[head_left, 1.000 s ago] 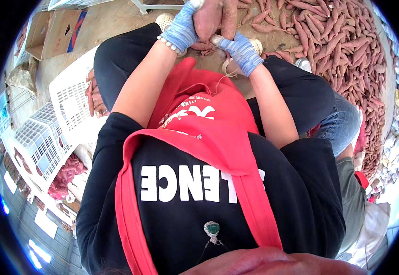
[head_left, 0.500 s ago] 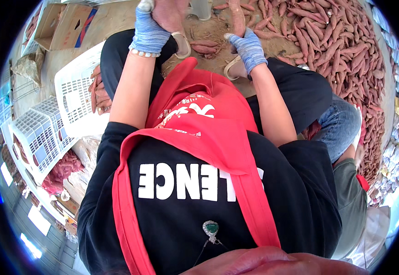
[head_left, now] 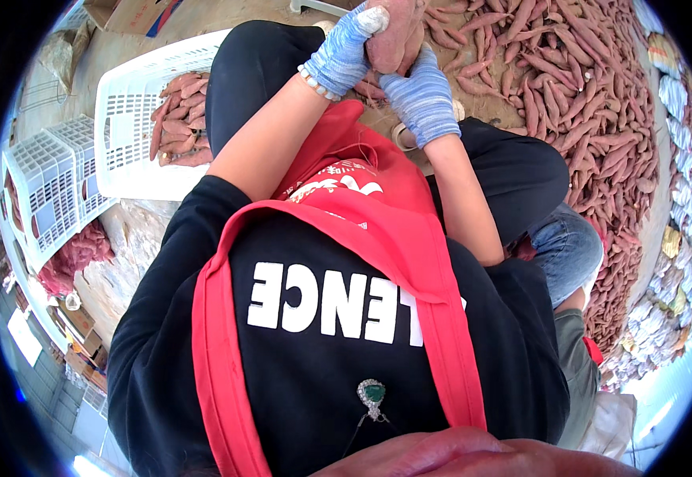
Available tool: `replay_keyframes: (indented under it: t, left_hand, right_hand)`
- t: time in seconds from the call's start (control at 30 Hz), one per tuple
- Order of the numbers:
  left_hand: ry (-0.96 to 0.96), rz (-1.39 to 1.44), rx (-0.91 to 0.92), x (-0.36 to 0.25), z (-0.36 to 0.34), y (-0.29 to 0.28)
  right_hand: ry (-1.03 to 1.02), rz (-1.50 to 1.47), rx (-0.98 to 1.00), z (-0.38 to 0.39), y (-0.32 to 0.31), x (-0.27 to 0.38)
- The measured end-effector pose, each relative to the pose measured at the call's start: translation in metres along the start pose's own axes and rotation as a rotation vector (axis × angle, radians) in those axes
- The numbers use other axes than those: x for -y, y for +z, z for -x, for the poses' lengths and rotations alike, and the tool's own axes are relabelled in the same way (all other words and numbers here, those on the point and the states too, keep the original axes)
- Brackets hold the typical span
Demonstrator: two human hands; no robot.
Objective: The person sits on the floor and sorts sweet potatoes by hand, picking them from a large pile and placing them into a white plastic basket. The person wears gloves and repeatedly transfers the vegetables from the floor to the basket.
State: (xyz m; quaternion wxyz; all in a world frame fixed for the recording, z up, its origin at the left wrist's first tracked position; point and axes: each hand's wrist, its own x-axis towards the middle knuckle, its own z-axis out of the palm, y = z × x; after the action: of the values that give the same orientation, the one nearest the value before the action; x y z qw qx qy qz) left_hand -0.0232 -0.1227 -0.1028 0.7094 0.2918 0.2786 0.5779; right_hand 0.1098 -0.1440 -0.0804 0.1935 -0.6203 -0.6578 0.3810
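Observation:
I hold sweet potatoes at the top of the view in blue knitted gloves with white fingertips. My left hand (head_left: 342, 56) is closed on a large reddish sweet potato (head_left: 387, 36), its thumb over the side. My right hand (head_left: 417, 103) is closed just below and to the right, round another sweet potato (head_left: 413, 48) partly hidden behind the first; its fingertips are mostly hidden. Below my hands lies my red apron (head_left: 362, 183), between my bent legs. A great pile of sweet potatoes (head_left: 569, 95) covers the floor ahead and to the right.
A white plastic basket (head_left: 123, 119) with sweet potatoes stands by my left leg, with more white crates (head_left: 56, 167) beyond it. A cardboard box (head_left: 123, 16) lies at the upper left. A person in jeans (head_left: 565, 254) sits close on my right. Pale sacks (head_left: 672, 95) line the far right.
My hands were apart half a second ago and are now together, the potatoes touching. The view has shifted, showing more of the left basket's contents.

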Motion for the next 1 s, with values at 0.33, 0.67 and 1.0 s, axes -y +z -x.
replay_keyframes:
  t: [0.33, 0.67, 1.0]
  left_hand:
    - [-0.004, 0.097, 0.066, 0.001, 0.003, 0.004]
    - [0.265, 0.394, 0.065, -0.013, -0.031, -0.004]
    - [0.488, 0.503, 0.122, -0.095, 0.005, 0.02]
  right_hand:
    - [-0.028, -0.022, -0.129, 0.009, 0.005, 0.006]
    - [-0.276, -0.257, -0.167, 0.043, 0.021, 0.008]
    - [0.207, 0.774, 0.403, -0.004, 0.051, -0.105]
